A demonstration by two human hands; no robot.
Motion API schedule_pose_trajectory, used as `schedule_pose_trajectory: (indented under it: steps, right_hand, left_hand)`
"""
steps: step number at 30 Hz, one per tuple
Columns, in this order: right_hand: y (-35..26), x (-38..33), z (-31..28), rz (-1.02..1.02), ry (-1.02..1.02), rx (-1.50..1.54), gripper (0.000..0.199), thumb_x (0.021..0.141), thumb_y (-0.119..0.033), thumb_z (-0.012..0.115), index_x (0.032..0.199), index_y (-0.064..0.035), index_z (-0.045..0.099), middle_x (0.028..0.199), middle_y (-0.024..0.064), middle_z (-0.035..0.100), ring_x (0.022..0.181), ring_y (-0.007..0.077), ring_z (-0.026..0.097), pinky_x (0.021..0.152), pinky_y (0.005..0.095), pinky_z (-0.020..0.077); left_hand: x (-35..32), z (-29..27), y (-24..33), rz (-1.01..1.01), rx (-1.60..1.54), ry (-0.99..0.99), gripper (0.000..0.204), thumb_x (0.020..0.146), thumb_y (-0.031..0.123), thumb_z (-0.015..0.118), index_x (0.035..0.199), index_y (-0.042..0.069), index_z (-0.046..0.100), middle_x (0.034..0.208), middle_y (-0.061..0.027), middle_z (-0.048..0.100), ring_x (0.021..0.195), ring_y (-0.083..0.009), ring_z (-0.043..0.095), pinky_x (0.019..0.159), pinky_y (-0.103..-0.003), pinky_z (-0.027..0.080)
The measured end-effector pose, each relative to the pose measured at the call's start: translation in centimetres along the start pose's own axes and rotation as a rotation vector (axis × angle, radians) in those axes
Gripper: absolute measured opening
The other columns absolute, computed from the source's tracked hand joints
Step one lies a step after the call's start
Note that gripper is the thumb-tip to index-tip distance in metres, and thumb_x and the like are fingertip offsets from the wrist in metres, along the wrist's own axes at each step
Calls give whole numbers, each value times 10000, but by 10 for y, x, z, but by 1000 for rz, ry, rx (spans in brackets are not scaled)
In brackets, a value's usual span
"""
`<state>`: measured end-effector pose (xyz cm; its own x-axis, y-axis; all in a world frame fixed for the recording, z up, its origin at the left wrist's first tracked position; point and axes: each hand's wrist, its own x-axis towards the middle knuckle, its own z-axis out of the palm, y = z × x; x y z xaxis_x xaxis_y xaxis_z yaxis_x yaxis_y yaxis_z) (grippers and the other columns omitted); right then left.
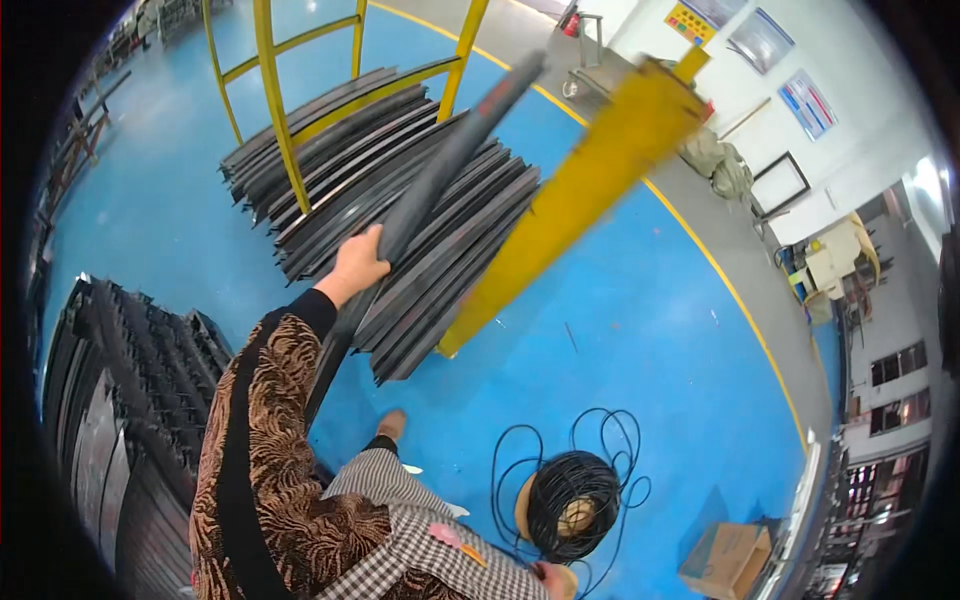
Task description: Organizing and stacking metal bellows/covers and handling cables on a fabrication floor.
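My left hand (358,266) reaches forward and is closed around a long dark grey strip (430,190). The strip slants from beside my left leg up toward the far right, above a stack of similar dark strips (400,290). That stack lies across a yellow metal rack (268,90) with upright posts. At the lower edge, my right hand (550,578) shows only in part, close to a coil of black cord (572,505) on the floor. Its fingers are too hidden to tell whether they hold anything.
More dark strips (100,400) are stacked at the left. A thick yellow post (580,200) rises right of the rack stack. Loose cord loops spread around the coil. A cardboard box (728,560) stands at lower right. Grey-green sacks (720,165) lie by the wall.
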<state>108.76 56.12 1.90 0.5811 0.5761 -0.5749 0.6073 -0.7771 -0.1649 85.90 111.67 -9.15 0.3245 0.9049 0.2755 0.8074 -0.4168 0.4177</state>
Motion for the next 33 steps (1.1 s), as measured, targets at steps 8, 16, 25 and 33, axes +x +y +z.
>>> schedule_pose_trajectory:
  steps: [8,16,25,33]
  right_hand:
    - [6,53,17,-42,-153,34,350,886,-194,565,1224,-102,561,1075,163,626,960,253,583,912,330,410]
    - [-25,56,36,414,-284,932,349,855,-232,572,1124,-11,589,1024,111,630,949,226,573,856,335,428]
    - [-137,83,-12,354,-279,518,351,890,-277,539,1133,-31,602,986,102,648,878,223,592,839,334,441]
    - [-44,103,34,212,-408,171,336,909,-237,510,1187,-69,598,1001,134,651,923,231,607,863,328,441]
  left_hand:
    - [68,191,-10,118,-41,-273,322,688,134,589,962,30,455,755,-175,648,698,-393,625,643,-440,487]
    - [126,306,3,101,-55,-417,309,743,112,590,1023,35,486,893,-161,652,748,-366,630,643,-419,499]
    - [25,377,-51,25,553,-287,530,848,238,518,1343,78,419,1196,-191,496,996,-352,528,767,-516,471]
    - [-14,345,-56,49,682,-311,467,850,195,505,1271,-2,455,1239,-211,465,1080,-358,484,916,-538,379]
